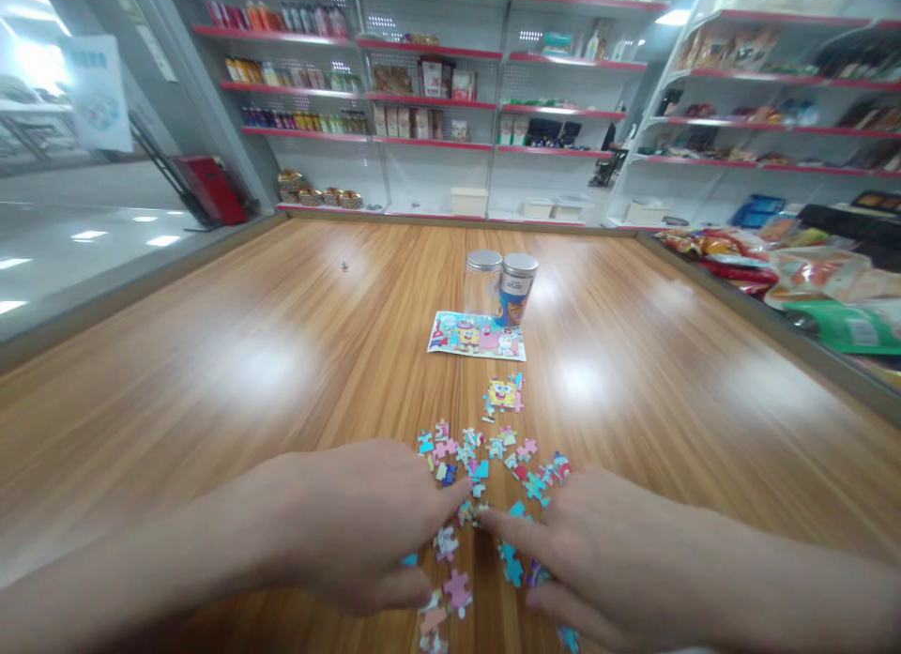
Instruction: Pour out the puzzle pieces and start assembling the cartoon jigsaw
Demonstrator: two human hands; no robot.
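Loose jigsaw pieces are scattered over the wooden table between my two hands. My left hand hovers over or rests on the left side of them, its index finger stretched to a small piece and its thumb apart. From the right, my right hand reaches in with its index finger extended to a small piece near the left fingertip. Neither hand holds anything that I can see; some pieces are partly hidden beneath them. Farther up lies a joined cluster with a yellow cartoon face.
A colourful picture sheet lies flat beyond the pieces. Behind it stand a clear jar with a silver lid and a printed can. A tiny object sits far left. Packaged goods lie beyond the right edge; stocked shelves line the back.
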